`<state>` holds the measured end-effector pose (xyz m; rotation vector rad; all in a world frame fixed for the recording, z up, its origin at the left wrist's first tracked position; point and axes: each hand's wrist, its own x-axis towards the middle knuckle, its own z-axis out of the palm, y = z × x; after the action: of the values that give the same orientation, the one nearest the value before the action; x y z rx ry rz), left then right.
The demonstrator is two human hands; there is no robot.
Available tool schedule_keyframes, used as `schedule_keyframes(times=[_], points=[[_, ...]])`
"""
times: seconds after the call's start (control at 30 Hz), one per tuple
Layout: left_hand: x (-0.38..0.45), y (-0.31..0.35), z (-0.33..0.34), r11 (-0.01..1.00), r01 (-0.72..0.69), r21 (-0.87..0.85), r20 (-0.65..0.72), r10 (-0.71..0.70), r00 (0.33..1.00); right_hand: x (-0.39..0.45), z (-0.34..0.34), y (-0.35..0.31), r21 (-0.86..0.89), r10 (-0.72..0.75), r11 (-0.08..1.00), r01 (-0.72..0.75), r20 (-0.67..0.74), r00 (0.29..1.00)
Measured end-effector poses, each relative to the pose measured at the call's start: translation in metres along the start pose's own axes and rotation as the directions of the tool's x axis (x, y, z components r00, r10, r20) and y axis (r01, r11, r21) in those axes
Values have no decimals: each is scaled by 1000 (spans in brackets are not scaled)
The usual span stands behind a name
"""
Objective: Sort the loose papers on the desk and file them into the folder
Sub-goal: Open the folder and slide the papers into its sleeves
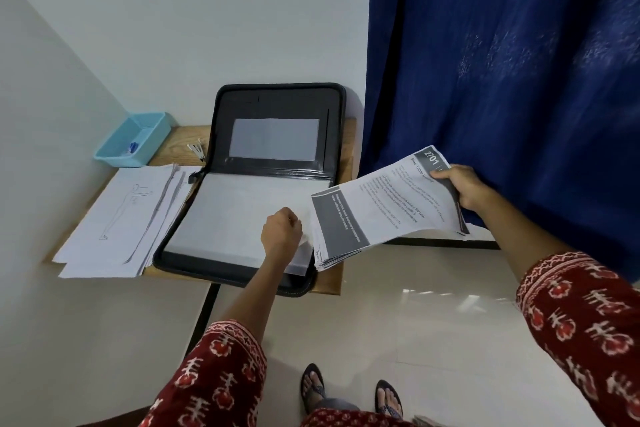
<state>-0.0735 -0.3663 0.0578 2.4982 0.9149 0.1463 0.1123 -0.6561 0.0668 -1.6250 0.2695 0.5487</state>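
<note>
A black zip folder (221, 107) lies open on the small wooden desk (180, 139), its lid leaning against the wall. Translucent plastic sleeves (228, 215) fill its lower half. My left hand (281, 230) rests curled on the sleeves near their right edge and seems to pinch a sleeve's edge. My right hand (462, 185) grips a stack of printed sheets (377, 211) with grey bands, held in the air just right of the folder. A second pile of loose papers (117, 218), topped by a line drawing, lies left of the folder.
A light blue plastic tray (135, 139) stands at the desk's back left corner, against the wall. Small clips (196, 151) lie beside it. A dark blue curtain (502, 62) hangs to the right. The desk's front edge overhangs a pale tiled floor.
</note>
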Motion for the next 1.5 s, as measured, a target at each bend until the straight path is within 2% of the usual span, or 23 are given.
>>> schedule_keyframes(times=[0.2, 0.43, 0.6, 0.7, 0.77, 0.83, 0.93, 1.07, 1.17, 1.3, 1.5], points=[[1, 2, 1, 986, 40, -162, -115, -59, 992, -3, 2, 9, -66, 18, 998, -18, -3, 1000], [2, 5, 1, 977, 43, -207, -128, -71, 989, 0, -3, 11, -102, 29, 994, -33, -35, 999], [-2, 5, 2, 986, 27, -164, -101, -44, 994, 4, 4, 8, -62, 33, 997, -37, -64, 997], [-9, 5, 2, 1000, -11, -20, -29, 10, 1000, 5, 14, 8, -30, 48, 998, -50, -76, 996], [-15, 2, 4, 994, -50, 96, 55, 45, 997, 5, 16, 9, -37, 89, 995, -90, -31, 996], [-19, -4, 8, 988, -72, 133, 117, 56, 992, 0, 14, 9, -63, 164, 985, -158, 108, 981], [-23, -8, 12, 989, -68, 133, 127, 51, 991, -7, 8, 11, -94, 258, 966, -241, 307, 916], [-22, -11, 12, 984, -73, 161, 121, 54, 991, -11, 1, 15, -187, 290, 954, -235, 373, 881], [-22, -11, 11, 984, -75, 159, 99, 59, 993, -18, 1, 15, -282, 262, 946, -162, 368, 892], [-27, -8, 11, 984, -80, 157, 21, 77, 997, -15, 0, 14, -159, 120, 985, -71, 327, 937], [-29, -15, 3, 995, -32, 96, 34, 29, 999, -8, -7, 29, 11, 108, 993, -115, 274, 956]])
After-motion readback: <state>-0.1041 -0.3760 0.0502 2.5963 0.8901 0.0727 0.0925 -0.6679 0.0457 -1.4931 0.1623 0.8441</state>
